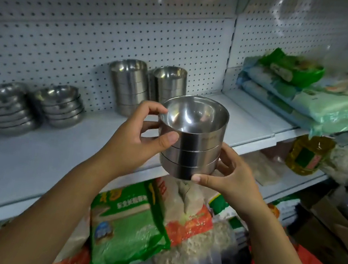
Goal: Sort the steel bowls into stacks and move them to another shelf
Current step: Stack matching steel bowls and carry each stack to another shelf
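Head view. Item: stack of steel bowls (189, 144), three nested, straight-walled. I hold it in the air over the front edge of the shelf (23, 165), and it touches nothing but my hands.

Grip: left hand (142, 135) holds the top bowl, thumb flat on its wall, fingers curled round the far side under the rim. Right hand (232, 177) cups the bottom bowl, thumb against its lower edge, fingers wrapped behind.

Handling, by my judgement: light, rigid, not fragile. The polished walls look slippery, and nested bowls can tilt or slide apart. The hold therefore belongs low, under the base, with the other hand steadying the top rim rather than squeezing the smooth mid-wall. A drop would likely clatter and might dent a rim.

Along the shelf's back edge: left tall stack (127, 86) and right tall stack (171, 84), side by side, close together.

Toward the shelf's left end: shallow steel dishes (59, 104) in stacks, blurred.

Behind: pegboard panel (93, 31).

Neighbouring shelf, right: piled plastic packets (302, 96).

Below: rice bags (129, 224) and an oil bottle (308, 155).
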A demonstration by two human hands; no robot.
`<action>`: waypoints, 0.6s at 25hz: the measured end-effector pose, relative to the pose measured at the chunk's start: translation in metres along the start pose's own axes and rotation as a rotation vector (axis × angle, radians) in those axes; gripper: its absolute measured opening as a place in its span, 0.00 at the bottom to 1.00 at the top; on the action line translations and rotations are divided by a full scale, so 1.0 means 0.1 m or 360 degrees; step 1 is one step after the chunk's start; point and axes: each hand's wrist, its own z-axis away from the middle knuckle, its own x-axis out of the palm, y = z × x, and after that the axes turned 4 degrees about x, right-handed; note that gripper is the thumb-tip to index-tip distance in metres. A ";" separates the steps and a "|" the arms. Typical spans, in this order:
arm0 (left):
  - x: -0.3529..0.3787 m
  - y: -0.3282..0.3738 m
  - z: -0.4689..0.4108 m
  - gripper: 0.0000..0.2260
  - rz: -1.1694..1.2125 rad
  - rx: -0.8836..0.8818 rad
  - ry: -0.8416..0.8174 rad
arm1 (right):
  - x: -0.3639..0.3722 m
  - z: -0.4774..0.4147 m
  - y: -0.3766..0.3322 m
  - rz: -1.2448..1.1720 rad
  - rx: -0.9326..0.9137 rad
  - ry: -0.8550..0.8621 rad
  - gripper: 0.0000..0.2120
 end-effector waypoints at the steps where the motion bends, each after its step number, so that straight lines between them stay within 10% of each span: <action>1: 0.08 -0.04 -0.17 0.20 -0.0048 0.0015 0.0012 | -0.10 -0.14 0.04 -0.0005 -0.0012 0.0013 0.40; 15: 0.54 -0.75 -1.62 0.21 -0.0289 -0.0190 -0.0208 | -0.65 -1.35 0.61 0.0198 0.0134 0.0236 0.45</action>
